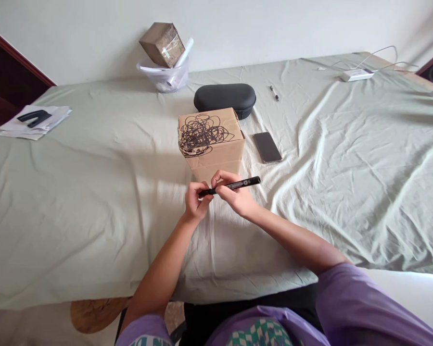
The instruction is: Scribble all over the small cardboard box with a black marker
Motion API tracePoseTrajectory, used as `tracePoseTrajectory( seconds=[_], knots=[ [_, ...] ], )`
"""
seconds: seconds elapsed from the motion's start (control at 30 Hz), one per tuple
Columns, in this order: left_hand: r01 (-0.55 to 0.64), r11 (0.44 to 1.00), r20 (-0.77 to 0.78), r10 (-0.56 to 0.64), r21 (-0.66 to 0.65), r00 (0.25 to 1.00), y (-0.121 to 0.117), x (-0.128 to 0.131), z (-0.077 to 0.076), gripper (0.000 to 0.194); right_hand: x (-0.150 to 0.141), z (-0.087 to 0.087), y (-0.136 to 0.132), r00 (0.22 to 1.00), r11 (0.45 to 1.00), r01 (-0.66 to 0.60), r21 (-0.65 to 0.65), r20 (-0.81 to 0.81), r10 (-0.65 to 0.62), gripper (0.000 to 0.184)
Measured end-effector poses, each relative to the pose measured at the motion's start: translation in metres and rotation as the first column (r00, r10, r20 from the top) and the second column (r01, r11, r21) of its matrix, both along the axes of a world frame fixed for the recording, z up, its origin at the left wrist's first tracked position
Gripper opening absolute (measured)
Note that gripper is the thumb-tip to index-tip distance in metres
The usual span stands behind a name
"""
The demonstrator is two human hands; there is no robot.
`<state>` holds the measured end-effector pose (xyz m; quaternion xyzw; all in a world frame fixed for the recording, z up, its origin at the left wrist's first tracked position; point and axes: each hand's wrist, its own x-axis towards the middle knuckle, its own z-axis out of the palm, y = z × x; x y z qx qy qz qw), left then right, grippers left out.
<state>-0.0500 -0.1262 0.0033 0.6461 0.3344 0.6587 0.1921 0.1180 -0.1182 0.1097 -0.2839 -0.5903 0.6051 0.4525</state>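
You wear a purple short-sleeved shirt (305,329), its sleeves (361,302) ending well back from your bare fingers (226,193). Behind those fingers, black clothing (202,317) shows, then a green-and-white checkered print (260,334); lettering (149,341) marks the left sleeve.

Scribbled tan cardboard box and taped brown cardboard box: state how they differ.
The scribbled tan cardboard box carries black loops; the taped brown cardboard box shows none. The tan box rests flat on the green cloth; the brown box perches tilted atop the translucent plastic tub. Both are cardboard.
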Motion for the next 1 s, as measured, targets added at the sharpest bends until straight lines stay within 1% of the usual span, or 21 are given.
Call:
tracePoseTrajectory(
  seconds=[0.1, 0.2, 0.3, 0.4, 0.47, 0.5, 0.53, 0.57, 0.6, 0.63, 0.67, 0.7, 0.73, 0.77, 0.8, 0.83, 0.87, 0.9, 0.93, 0.97, 1.0],
  knots=[
    [-0.016, 0.998, -0.072, 0.02, 0.057, 0.997, -0.001, 0.0, 0.0, 0.033, -0.004, -0.009, 0.002, 0.997, 0.997, 0.031, -0.065, 0.069, -0.026, 0.016],
    [-0.013, 0.992, -0.146, 0.031, 0.123, 0.989, -0.001, 0.0, 0.0, 0.03, -0.011, -0.02, 0.0, 0.998, 0.993, 0.045, -0.111, 0.04, -0.041, 0.023],
    [-0.018, 0.982, -0.203, 0.057, 0.188, 0.978, 0.0, -0.001, 0.0, 0.033, -0.017, -0.029, -0.004, 0.998, 0.995, 0.063, -0.082, 0.037, -0.06, 0.024],
    [-0.033, 0.971, -0.26, 0.096, 0.237, 0.961, 0.001, 0.0, 0.0, 0.032, -0.017, -0.034, -0.007, 0.996, 0.996, 0.074, -0.056, 0.05, -0.071, 0.024],
    [-0.052, 0.963, -0.288, 0.13, 0.263, 0.949, 0.002, 0.003, 0.0, 0.043, -0.01, -0.035, -0.007, 0.992, 0.992, 0.125, 0.001, -0.006, -0.125, 0.023],
    [-0.075, 0.951, -0.293, 0.167, 0.3, 0.942, 0.002, 0.004, 0.0, 0.053, -0.005, -0.033, -0.005, 0.985, 0.983, 0.164, 0.077, -0.058, -0.16, 0.024],
    [-0.109, 0.933, -0.284, 0.214, 0.344, 0.935, 0.002, 0.005, 0.0, 0.063, 0.002, -0.029, -0.002, 0.971, 0.956, 0.222, 0.191, -0.127, -0.201, 0.026],
    [-0.157, 0.91, -0.257, 0.269, 0.384, 0.928, 0.003, 0.004, -0.001, 0.073, 0.011, -0.024, 0.002, 0.947, 0.898, 0.305, 0.317, -0.204, -0.25, 0.029],
    [-0.214, 0.891, -0.217, 0.32, 0.401, 0.922, 0.006, 0.003, -0.002, 0.083, 0.021, -0.016, 0.008, 0.911, 0.806, 0.402, 0.434, -0.277, -0.305, 0.031],
    [-0.268, 0.889, -0.181, 0.352, 0.371, 0.918, 0.01, -0.001, -0.004, 0.093, 0.033, -0.008, 0.016, 0.857, 0.68, 0.515, 0.522, -0.345, -0.383, 0.033],
    [-0.3, 0.91, -0.158, 0.353, 0.285, 0.922, 0.015, -0.005, -0.006, 0.103, 0.044, 0.001, 0.025, 0.775, 0.545, 0.629, 0.554, -0.389, -0.498, 0.033],
    [-0.293, 0.943, -0.141, 0.315, 0.157, 0.938, 0.023, -0.012, -0.009, 0.113, 0.056, 0.008, 0.035, 0.679, 0.415, 0.708, 0.571, -0.39, -0.622, 0.032],
    [-0.249, 0.968, -0.123, 0.248, 0.004, 0.961, 0.033, -0.019, -0.013, 0.122, 0.068, 0.013, 0.047, 0.581, 0.295, 0.73, 0.616, -0.332, -0.743, 0.029],
    [-0.151, 0.978, -0.096, 0.138, -0.144, 0.986, 0.044, -0.027, -0.017, 0.13, 0.078, 0.015, 0.06, 0.516, 0.251, 0.683, 0.686, -0.209, -0.831, 0.027],
    [-0.031, 0.97, -0.036, 0.022, -0.24, 0.999, 0.055, -0.035, -0.02, 0.138, 0.087, 0.013, 0.074, 0.507, 0.261, 0.654, 0.71, -0.154, -0.848, 0.023],
    [0.098, 0.945, 0.042, -0.09, -0.311, 0.995, 0.066, -0.043, -0.024, 0.146, 0.095, 0.006, 0.088, 0.526, 0.317, 0.589, 0.743, -0.055, -0.848, 0.022],
    [0.198, 0.909, 0.104, -0.171, -0.367, 0.98, 0.076, -0.049, -0.028, 0.147, 0.1, -0.004, 0.101, 0.519, 0.418, 0.448, 0.791, 0.15, -0.841, 0.025],
    [0.239, 0.89, 0.128, -0.205, -0.388, 0.97, 0.084, -0.055, -0.031, 0.145, 0.104, -0.017, 0.113, 0.512, 0.466, 0.404, 0.787, 0.227, -0.828, 0.026],
    [0.273, 0.873, 0.147, -0.233, -0.403, 0.961, 0.09, -0.059, -0.033, 0.143, 0.107, -0.031, 0.123, 0.523, 0.53, 0.343, 0.776, 0.311, -0.794, 0.026],
    [0.29, 0.864, 0.154, -0.248, -0.411, 0.956, 0.094, -0.062, -0.035, 0.141, 0.108, -0.045, 0.132, 0.506, 0.629, 0.213, 0.748, 0.466, -0.726, 0.031],
    [0.301, 0.859, 0.157, -0.258, -0.414, 0.953, 0.097, -0.063, -0.037, 0.14, 0.109, -0.058, 0.139, 0.468, 0.704, 0.125, 0.699, 0.584, -0.663, 0.038]
  ],
)
